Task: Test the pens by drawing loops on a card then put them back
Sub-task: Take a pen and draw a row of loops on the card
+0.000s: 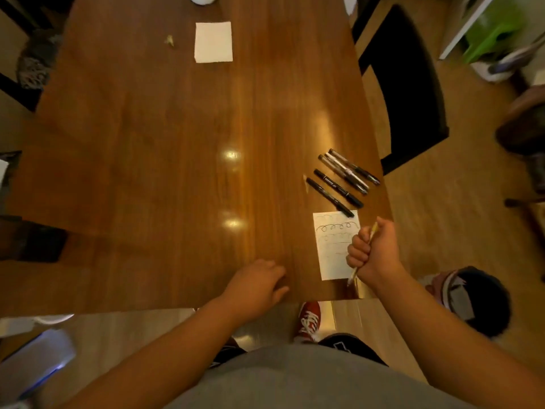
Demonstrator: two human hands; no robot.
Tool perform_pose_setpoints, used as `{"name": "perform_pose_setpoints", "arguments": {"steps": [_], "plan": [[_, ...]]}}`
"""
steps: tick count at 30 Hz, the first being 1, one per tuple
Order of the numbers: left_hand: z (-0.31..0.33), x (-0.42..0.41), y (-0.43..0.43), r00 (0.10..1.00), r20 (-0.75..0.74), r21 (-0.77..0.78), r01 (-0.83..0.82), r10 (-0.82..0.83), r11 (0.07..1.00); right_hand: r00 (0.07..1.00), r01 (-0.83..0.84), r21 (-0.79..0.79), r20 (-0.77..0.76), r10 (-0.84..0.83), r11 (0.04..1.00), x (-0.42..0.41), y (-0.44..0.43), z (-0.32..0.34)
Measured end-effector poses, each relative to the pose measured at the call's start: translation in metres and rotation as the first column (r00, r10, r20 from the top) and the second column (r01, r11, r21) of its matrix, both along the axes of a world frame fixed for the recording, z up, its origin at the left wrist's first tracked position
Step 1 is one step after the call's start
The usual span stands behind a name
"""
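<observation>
A white card (331, 255) with rows of drawn loops lies near the table's front right corner. My right hand (373, 250) grips a light-coloured pen (373, 230) in its fist over the card's right edge; the pen's tip sticks out below the fist. Several black and silver pens (343, 180) lie side by side just beyond the card. My left hand (256, 286) rests on the table near the front edge, fingers loosely bent and holding nothing.
The wooden table (177, 143) carries a blank white card (213, 42) and a small scrap (169, 40) at the far side. A black chair (407, 84) stands at the right edge. Another person's head (469, 299) shows low at the right.
</observation>
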State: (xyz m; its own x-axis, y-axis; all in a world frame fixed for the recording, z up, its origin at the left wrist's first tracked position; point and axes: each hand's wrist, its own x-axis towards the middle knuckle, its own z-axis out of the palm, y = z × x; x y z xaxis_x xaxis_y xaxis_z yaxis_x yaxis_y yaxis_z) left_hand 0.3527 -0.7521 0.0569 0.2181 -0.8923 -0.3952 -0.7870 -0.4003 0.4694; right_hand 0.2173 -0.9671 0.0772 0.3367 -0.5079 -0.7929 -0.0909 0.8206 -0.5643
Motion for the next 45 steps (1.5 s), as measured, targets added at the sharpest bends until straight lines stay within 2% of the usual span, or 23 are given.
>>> {"name": "perform_pose_setpoints", "arguments": {"steps": [4,10,12,14,16,19,26,34,45], "plan": [[-0.004,-0.041,-0.027,0.994,0.084,-0.030,-0.064,0.067,0.997,0.999,-0.028,0.053,0.043,0.026,0.998,-0.017,-0.032,-0.008],[-0.009,-0.087,-0.040,0.985,0.160,-0.030,-0.058,0.062,0.998,0.991,-0.095,0.084,0.100,0.086,0.992,-0.033,-0.053,-0.011],[-0.011,-0.094,-0.040,0.982,0.178,-0.011,-0.059,0.060,0.998,0.987,-0.146,0.036,0.073,0.144,0.989,-0.035,-0.053,-0.009],[-0.012,-0.099,-0.041,0.980,0.194,0.004,-0.056,0.054,0.998,0.971,-0.240,-0.091,-0.025,0.239,0.966,-0.037,-0.051,-0.010],[-0.014,-0.103,-0.043,0.976,0.212,0.022,-0.055,0.050,0.998,0.936,-0.347,-0.228,-0.146,0.321,0.910,-0.041,-0.047,-0.009],[-0.016,-0.105,-0.048,0.967,0.251,0.045,-0.048,0.035,0.998,0.818,-0.568,-0.415,-0.376,0.435,0.711,-0.049,-0.036,-0.005],[-0.021,-0.108,-0.051,0.962,0.273,0.046,-0.002,-0.010,0.999,0.644,-0.734,-0.595,-0.459,0.612,0.327,-0.062,-0.016,-0.007],[-0.021,-0.105,-0.050,0.973,0.229,0.025,-0.011,0.005,1.000,0.568,-0.794,-0.571,-0.578,0.586,0.208,-0.057,-0.007,-0.010],[-0.021,-0.105,-0.051,0.971,0.240,-0.001,-0.003,0.003,1.000,0.549,-0.809,-0.560,-0.614,0.567,0.178,-0.052,-0.007,-0.011]]}}
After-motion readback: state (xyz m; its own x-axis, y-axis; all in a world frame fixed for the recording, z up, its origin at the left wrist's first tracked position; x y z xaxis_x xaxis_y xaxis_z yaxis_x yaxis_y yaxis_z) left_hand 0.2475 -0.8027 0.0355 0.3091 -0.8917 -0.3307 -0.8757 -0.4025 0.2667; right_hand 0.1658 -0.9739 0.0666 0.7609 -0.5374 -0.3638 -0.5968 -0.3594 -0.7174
